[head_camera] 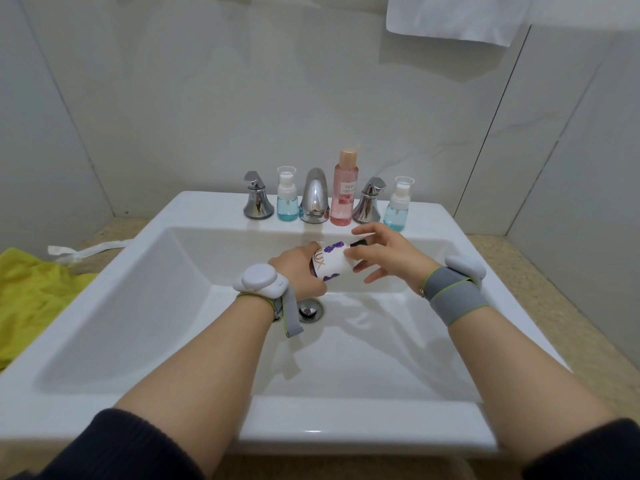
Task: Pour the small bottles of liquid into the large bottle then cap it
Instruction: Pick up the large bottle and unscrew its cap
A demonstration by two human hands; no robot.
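Left hand [298, 268] curled in a grip; right hand [384, 251] pinching, fingers spread.

white large bottle [331, 263] tilted over sink, small blue bottles [287, 199] upright

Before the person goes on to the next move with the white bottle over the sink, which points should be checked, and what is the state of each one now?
1. Left hand grips the white Lux bottle firmly: ok.
2. Bottle is held over the sink basin, so spills fall inside: ok.
3. Right hand is at the bottle's dark cap: ok; fingertips on it.
4. Cap is already loose or off: cannot tell.
5. Small blue bottles are upright on the back ledge, pump tops on: ok, within apparent reach.
6. Pink bottle stands clear of the hands: ok.
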